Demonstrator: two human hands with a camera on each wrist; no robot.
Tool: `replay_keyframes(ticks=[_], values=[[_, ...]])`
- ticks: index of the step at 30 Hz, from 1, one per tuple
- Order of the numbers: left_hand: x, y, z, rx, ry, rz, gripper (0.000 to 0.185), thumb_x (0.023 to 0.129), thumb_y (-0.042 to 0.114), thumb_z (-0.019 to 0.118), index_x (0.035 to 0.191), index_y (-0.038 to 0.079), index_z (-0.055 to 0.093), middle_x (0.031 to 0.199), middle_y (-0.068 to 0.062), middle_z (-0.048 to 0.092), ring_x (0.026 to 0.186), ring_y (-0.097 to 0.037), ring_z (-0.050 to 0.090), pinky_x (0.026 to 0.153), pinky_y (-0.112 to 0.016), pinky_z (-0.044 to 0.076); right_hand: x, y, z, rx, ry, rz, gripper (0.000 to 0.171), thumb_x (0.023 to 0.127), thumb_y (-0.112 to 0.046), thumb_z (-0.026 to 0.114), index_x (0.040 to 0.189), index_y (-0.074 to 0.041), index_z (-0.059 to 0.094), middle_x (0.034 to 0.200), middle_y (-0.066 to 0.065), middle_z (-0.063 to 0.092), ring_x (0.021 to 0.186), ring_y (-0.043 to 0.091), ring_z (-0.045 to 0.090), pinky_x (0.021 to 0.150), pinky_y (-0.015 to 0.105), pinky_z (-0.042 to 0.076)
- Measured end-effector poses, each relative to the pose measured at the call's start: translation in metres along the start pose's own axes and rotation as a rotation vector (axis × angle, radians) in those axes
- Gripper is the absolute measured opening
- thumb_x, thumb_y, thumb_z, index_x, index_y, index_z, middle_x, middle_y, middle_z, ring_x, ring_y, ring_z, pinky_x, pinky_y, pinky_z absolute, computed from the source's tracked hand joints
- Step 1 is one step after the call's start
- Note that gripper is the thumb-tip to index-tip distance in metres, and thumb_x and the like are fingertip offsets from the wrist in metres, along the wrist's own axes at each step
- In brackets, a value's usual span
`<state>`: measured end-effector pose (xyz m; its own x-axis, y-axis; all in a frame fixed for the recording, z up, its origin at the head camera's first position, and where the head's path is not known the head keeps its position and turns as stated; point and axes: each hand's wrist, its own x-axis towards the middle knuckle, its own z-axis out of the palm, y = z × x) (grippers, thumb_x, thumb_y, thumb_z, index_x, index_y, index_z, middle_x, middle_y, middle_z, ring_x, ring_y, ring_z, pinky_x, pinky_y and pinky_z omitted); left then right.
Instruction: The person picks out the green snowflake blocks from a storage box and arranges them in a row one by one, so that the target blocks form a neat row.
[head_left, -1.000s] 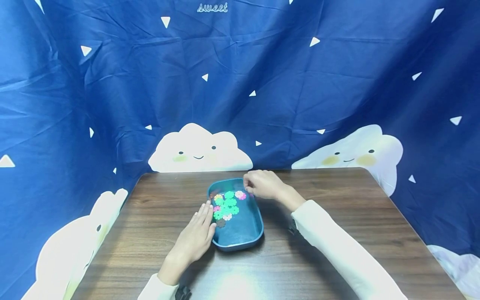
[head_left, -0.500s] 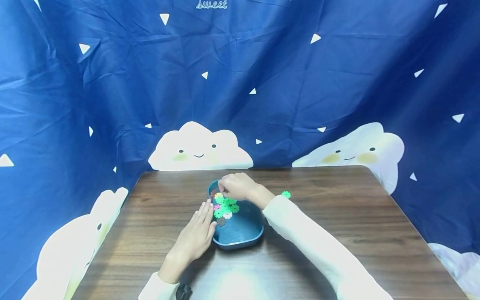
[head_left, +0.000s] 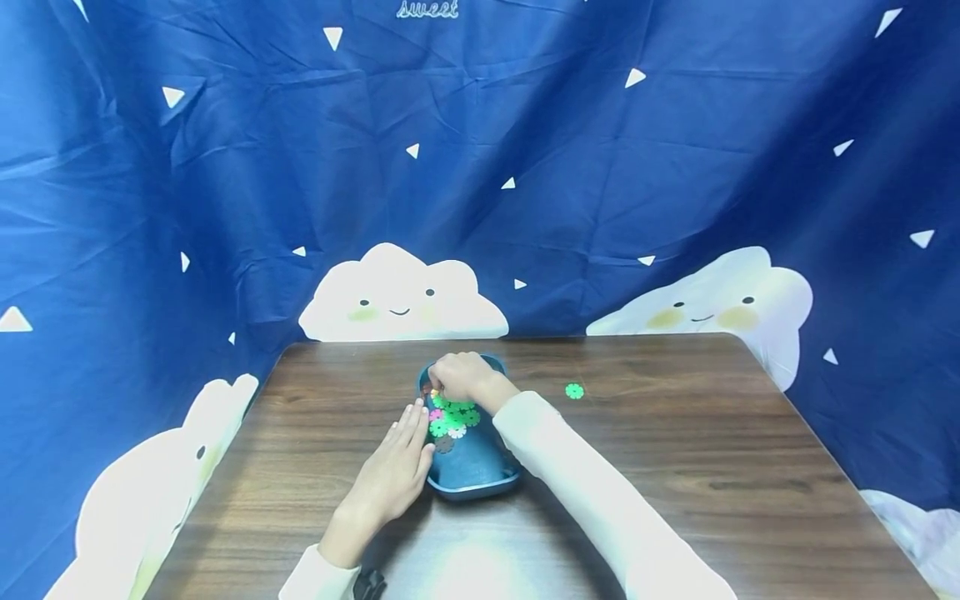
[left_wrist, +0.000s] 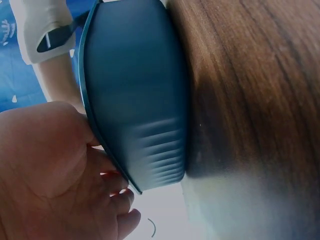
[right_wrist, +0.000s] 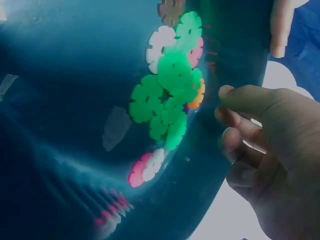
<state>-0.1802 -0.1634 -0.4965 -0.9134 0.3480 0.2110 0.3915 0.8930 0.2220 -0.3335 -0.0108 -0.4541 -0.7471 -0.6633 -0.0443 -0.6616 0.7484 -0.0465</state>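
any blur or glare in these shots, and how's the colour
Head view: sharp, wide-angle bowing, with a bright glare patch on the table near its front edge. Left wrist view: the tray wall shows rippled motion smear near its lower end, and the left hand is soft. Right wrist view: blue cast, streaked blur at lower left, flower pieces slightly soft.

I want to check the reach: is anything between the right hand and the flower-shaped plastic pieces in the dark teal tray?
Nothing visible does. The right hand hovers, fingers curled, beside the green flower-shaped plastic pieces inside the dark teal plastic tray.
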Motion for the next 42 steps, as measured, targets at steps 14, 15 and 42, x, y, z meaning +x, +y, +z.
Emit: replay_keyframes(ticks=[14, 15, 42], values=[[0.001, 0.0, -0.002, 0.008, -0.014, -0.006, 0.057, 0.105, 0.029, 0.04, 0.152, -0.001, 0.029, 0.162, -0.016, 0.024, 0.15, -0.031, 0.024, 0.121, -0.048, 0.029, 0.005, -0.004, 0.014, 0.011, -0.132, 0.079, 0.021, 0.094, -0.028, 0.065, 0.114, -0.021, 0.066, 0.103, -0.004, 0.069, 0.088, 0.014, 0.063, 0.085, 0.035, 0.057], [0.001, 0.0, -0.002, 0.007, -0.017, -0.009, 0.057, 0.105, 0.029, 0.04, 0.152, -0.001, 0.029, 0.162, -0.016, 0.024, 0.15, -0.03, 0.024, 0.121, -0.048, 0.029, 0.005, -0.004, 0.014, 0.01, -0.129, 0.079, 0.021, 0.094, -0.029, 0.065, 0.114, -0.021, 0.066, 0.103, -0.004, 0.069, 0.088, 0.014, 0.063, 0.085, 0.035, 0.057], [0.001, -0.001, 0.0, 0.006, -0.002, 0.0, 0.056, 0.104, 0.027, 0.043, 0.151, -0.002, 0.031, 0.161, -0.017, 0.026, 0.15, -0.031, 0.026, 0.12, -0.049, 0.031, 0.011, -0.012, 0.023, -0.125, -0.083, 0.106, 0.045, 0.093, -0.048, 0.062, 0.13, -0.024, 0.061, 0.124, 0.0, 0.067, 0.112, 0.022, 0.066, 0.095, 0.041, 0.055]])
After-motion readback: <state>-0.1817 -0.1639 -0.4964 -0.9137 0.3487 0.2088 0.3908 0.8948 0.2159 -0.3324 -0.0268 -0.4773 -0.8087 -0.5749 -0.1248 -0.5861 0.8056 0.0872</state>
